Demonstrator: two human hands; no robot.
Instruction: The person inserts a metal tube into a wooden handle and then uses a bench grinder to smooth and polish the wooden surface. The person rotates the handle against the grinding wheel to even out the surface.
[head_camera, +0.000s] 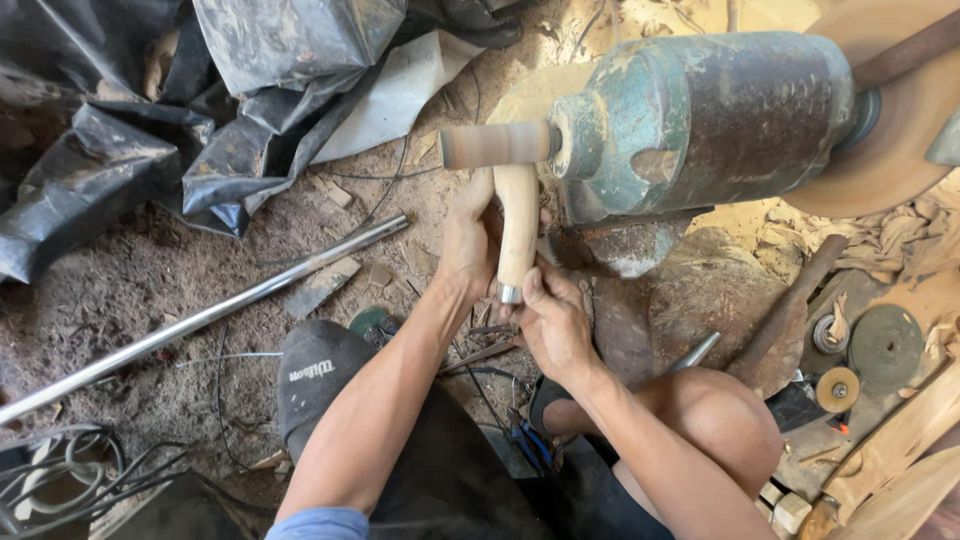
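Knees: both bent legs fill the bottom of the view, a black knee pad (318, 375) on one, the other knee (722, 418) bare.
Left hand (470, 240): grip wrapped around the upper part of the pale wooden handle (518, 235), fingers curled behind it.
Right hand (553, 322): grip pinching the handle's lower end, thumb beside its small metal tip (510, 294).
Wooden handle: upright between the two hands, its top touching the spinning drum (495, 145), above the dirt floor (150, 280).
Spinning drum: short brown cylinder, blurred, sticking out sideways from the motor housing (700, 120).
Motor housing: big, rusty and green-painted, right behind the hands; it blocks the view of the ground beyond them.
Disc: wide tan wheel (900, 130) at the housing's far end, cut off by the frame edge.
Metal pipe (200, 320): long, lying slantwise across the floor left of the arms.
Black plastic sheeting (230, 110): crumpled in the upper left corner.
Cables (70, 470): loose coil at lower left.
Pliers (528, 440): blue-handled, on the floor between the legs, partly hidden by the right forearm.
Small wheels: a dark round disc (885, 345) and a smaller tan one (838, 388) lie at right, near wood offcuts (900, 450).
Floor: dusty, littered with shavings and scraps.
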